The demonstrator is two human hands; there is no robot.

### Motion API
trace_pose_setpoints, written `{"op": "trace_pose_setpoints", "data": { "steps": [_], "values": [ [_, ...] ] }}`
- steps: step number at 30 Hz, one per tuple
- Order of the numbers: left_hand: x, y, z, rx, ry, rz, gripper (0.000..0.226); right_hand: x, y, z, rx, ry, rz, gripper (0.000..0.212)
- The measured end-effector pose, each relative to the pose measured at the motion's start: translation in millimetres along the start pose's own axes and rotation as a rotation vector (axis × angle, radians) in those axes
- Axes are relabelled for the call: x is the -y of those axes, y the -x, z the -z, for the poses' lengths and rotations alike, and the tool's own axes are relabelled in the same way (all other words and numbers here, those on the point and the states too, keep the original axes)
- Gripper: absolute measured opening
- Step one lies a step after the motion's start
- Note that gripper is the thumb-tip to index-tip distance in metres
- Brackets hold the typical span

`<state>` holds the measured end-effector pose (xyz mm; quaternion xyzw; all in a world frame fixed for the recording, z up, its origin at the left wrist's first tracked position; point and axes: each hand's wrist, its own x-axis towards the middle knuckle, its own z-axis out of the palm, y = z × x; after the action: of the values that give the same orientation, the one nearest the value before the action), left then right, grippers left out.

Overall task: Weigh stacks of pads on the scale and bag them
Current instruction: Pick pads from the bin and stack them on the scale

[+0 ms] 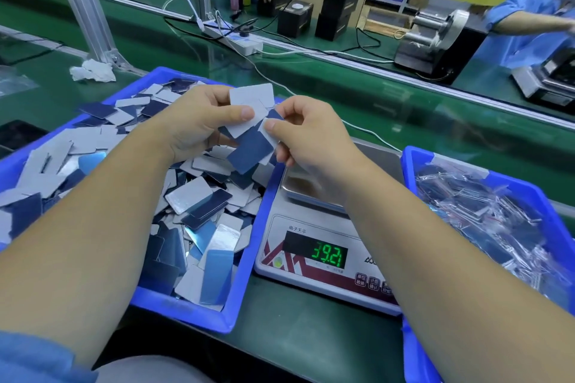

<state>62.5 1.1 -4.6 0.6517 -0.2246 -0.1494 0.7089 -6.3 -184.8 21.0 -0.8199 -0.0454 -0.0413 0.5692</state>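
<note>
Green matting covers the bench, where two blue plastic bins flank a white digital scale (323,258) with a steel pan, its green display lit. Over the left bin (242,289), heaped with flat rounded-rectangle pads (199,196), grey or glossy blue, the left hand (193,124) pinches several pads (249,124) fanned out; the right hand (308,130) nips one corner. Bagged pads (485,211) fill the right bin (529,193)
</note>
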Motion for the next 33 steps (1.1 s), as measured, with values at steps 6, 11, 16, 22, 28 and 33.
{"op": "trace_pose_setpoints", "data": {
  "steps": [6,11,16,22,28,33],
  "values": [
    [1.8,2.7,1.2,0.075,0.079,0.055,0.056,-2.0,3.3,6.0,0.041,-0.004,-0.023,0.005],
    [2.4,0.8,0.6,0.020,0.105,0.055,0.016,-3.4,3.0,6.5,-0.015,0.006,0.027,0.008],
    [2.8,-4.0,1.9,-0.070,0.054,0.073,0.031,-3.4,3.1,16.3,-0.072,0.063,0.070,0.009],
    [5.1,0.6,8.0,-0.159,-0.684,0.130,0.031,-7.2,3.1,67.4,-0.160,0.023,-0.064,0.025],
    [5.2,-1.6,8.1,0.031,-0.939,0.298,0.039,-28.1,14.8,105.5,-0.185,0.367,-0.166,0.015],
    [4.2,-2.4,6.2,-0.110,-1.005,0.298,0.055,-43.0,20.0,109.9,-0.194,0.619,-0.189,0.009]
  ]
}}
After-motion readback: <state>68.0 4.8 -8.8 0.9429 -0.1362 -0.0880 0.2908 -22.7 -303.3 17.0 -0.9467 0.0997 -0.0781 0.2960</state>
